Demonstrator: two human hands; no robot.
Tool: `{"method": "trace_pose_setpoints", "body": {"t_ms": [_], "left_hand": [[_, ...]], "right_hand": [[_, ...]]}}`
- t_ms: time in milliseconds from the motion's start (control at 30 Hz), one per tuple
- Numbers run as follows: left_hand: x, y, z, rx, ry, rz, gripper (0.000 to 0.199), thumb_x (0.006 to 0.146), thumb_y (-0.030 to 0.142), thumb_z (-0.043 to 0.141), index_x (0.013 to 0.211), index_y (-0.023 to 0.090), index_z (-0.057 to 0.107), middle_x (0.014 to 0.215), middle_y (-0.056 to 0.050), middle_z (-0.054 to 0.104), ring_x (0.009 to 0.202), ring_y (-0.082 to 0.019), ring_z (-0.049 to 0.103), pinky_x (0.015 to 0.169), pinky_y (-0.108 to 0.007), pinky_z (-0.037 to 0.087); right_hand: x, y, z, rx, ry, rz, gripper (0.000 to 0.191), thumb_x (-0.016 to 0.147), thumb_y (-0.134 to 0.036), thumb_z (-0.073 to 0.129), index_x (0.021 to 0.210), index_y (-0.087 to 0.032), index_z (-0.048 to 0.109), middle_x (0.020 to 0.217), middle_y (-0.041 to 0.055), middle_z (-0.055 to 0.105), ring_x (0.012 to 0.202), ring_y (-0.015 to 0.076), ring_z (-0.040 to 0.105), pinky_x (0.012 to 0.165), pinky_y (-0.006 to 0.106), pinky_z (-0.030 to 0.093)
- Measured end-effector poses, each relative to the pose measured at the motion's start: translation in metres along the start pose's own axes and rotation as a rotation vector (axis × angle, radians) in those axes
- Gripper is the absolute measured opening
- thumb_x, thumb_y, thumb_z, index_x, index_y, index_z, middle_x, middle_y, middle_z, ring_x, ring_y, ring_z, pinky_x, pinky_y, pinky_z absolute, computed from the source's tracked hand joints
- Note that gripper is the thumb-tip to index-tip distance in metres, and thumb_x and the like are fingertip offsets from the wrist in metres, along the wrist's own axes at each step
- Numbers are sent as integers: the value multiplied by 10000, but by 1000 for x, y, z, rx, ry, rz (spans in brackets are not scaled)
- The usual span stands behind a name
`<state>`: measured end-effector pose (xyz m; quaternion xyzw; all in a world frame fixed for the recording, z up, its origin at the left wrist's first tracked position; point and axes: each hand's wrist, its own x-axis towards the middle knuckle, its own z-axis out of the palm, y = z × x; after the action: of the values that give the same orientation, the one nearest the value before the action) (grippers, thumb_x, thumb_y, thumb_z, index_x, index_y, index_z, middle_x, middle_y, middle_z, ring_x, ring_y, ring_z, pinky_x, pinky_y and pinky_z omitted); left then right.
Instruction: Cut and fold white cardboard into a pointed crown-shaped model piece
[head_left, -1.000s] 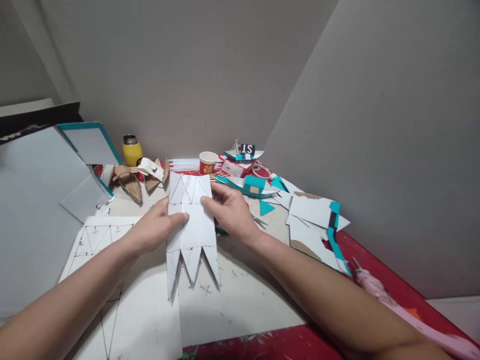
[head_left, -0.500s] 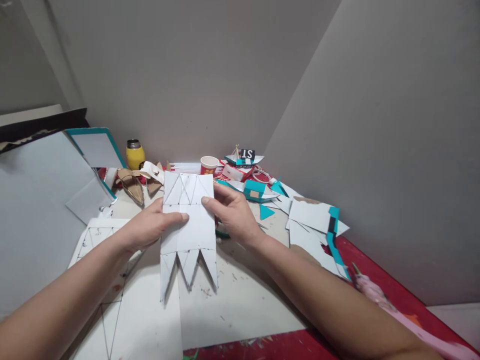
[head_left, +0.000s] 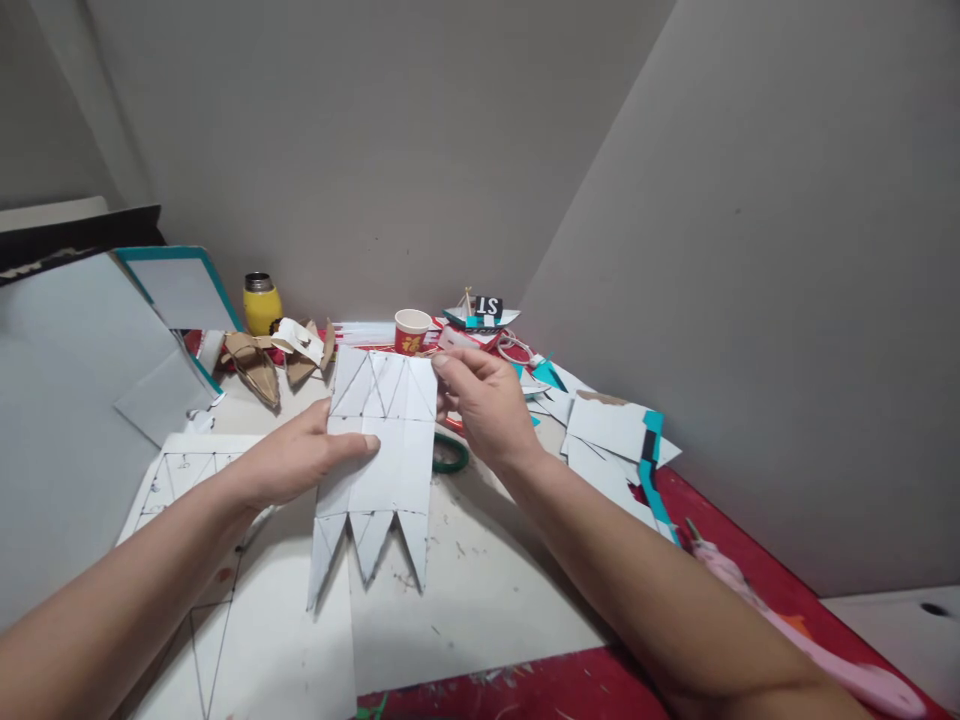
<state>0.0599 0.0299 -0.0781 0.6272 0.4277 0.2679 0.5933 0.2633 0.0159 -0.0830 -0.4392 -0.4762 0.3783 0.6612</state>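
Observation:
Between both hands, above the table, is a white cardboard cutout (head_left: 390,460) with pointed teeth at its near end and triangles drawn in pen at its far end. My left hand (head_left: 307,450) grips its left edge, thumb flat on the front and fingers hidden behind. My right hand (head_left: 487,400) pinches the upper right corner between thumb and fingers. Green scissors handles (head_left: 450,453) show on the table behind the cutout, partly covered. A white sheet (head_left: 277,600) with drawn triangles lies under my left arm.
At the back stand a yellow bottle (head_left: 262,305), brown cardboard boat shapes (head_left: 253,368), a red and white paper cup (head_left: 412,332) and a small model boat (head_left: 484,312). White and teal scraps (head_left: 607,430) and a pink glue gun (head_left: 750,590) lie at right.
My right hand has slid up the cutout's right edge to its top corner. The cutout has tilted slightly, and more of the green scissors handles shows.

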Motion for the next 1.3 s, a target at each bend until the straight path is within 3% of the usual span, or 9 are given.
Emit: {"method": "trace_pose_setpoints", "body": {"t_ms": [233,467,600,767,1133,1300], "left_hand": [[2,-6,2,7,4,-7,507,694,377,755,1142,169,640,1069,-133,727,960,-335,674,789,-421,541],[-1,-2,8,-79,-24,35,419,707,329,755,1087,175,667,974,-94,748,931,-306,686,756,-372,549],[-1,-4,10,-151,-51,47,413,727,308,749,1111,182,663,957,-81,755,919,-286,692,737,-341,556],[-1,-6,8,-180,-91,42,462,763,317,734,1195,188,632,1004,-70,752,937,-264,691,765,-325,556],[1,-8,5,-254,-82,79,572,761,347,739,1278,158,583,1121,-134,724,1011,-324,677,858,-433,543],[1,-5,2,-290,-109,109,560,764,332,736,1278,166,589,1100,-136,731,995,-323,683,869,-448,536]], "right_hand": [[-3,-1,3,-29,44,-11,138,756,-291,622,669,-188,598,497,-75,480,402,77,424,375,203,360],[-9,3,7,-7,32,21,170,732,-308,664,679,-194,550,570,-73,489,487,86,429,447,212,348],[-14,2,11,-1,-26,24,101,720,-268,650,772,-188,617,704,-33,613,639,128,553,611,260,453],[-19,-4,18,49,-60,27,205,677,-212,639,880,-190,628,857,4,687,818,184,628,798,333,486],[-32,-9,26,26,-160,83,453,652,-121,600,1092,-211,540,1058,41,690,933,205,638,794,313,514],[-30,-8,25,55,-151,110,377,687,-189,652,1055,-204,571,1019,42,684,934,199,627,771,294,505]]}}
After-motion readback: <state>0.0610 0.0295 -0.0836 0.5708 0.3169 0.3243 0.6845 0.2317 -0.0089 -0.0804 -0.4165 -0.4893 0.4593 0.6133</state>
